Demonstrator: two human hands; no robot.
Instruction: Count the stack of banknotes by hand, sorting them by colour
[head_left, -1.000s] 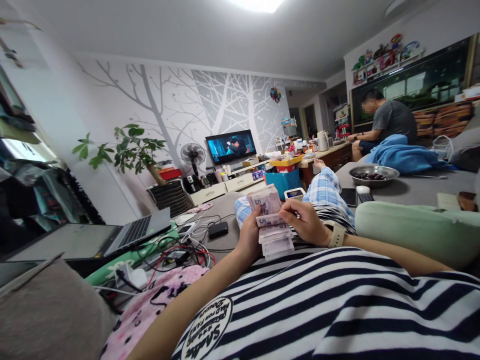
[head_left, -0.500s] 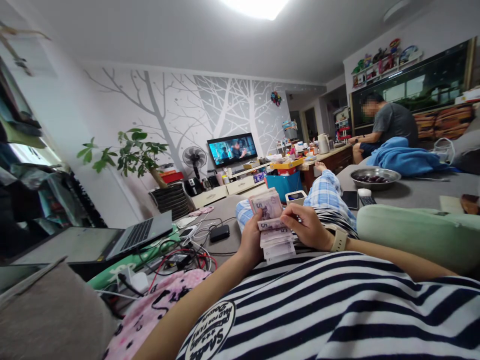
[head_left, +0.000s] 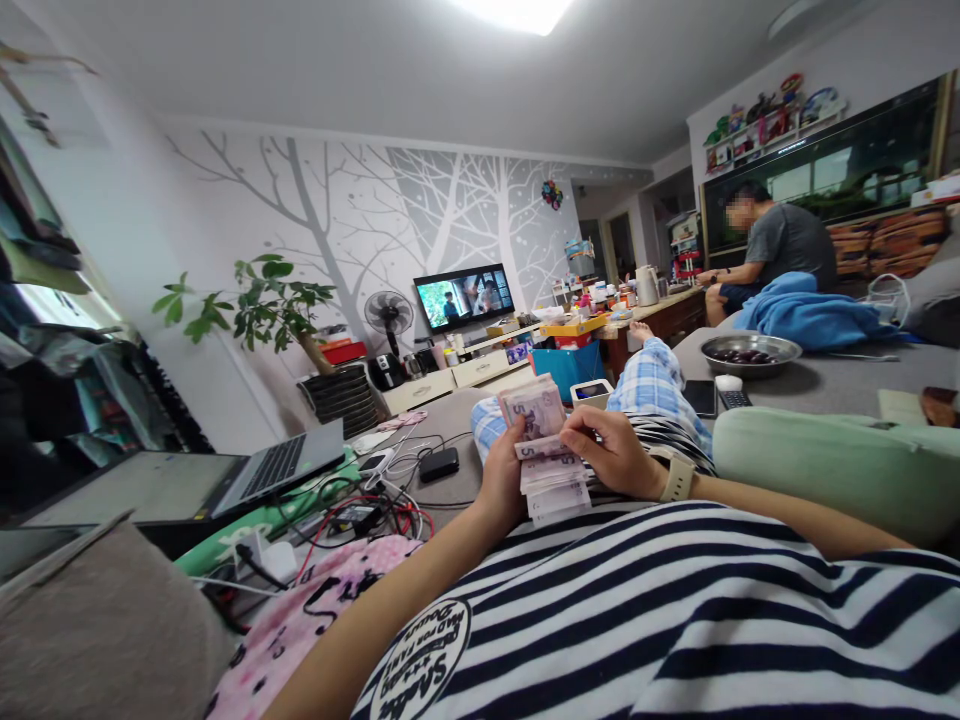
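I lie back in a striped shirt and hold a thick stack of banknotes [head_left: 546,450] above my belly. My left hand [head_left: 501,480] grips the stack from the left side, thumb on the upright top notes. My right hand [head_left: 611,450], with a pale watch at the wrist, pinches the folded-down notes from the right. Both hands are closed on the banknotes. My legs in blue checked trousers [head_left: 651,385] stretch out beyond them.
An open laptop [head_left: 225,475] and tangled cables [head_left: 360,505] lie to my left. A pale green cushion [head_left: 832,455] is by my right arm. A metal bowl [head_left: 750,350], a phone [head_left: 699,397] and a remote lie on the grey surface. Another person [head_left: 780,245] sits at the back right. A TV [head_left: 463,295] plays.
The hands and banknotes stay nearly where they were, with small finger shifts on the notes. The picture on the TV has changed.
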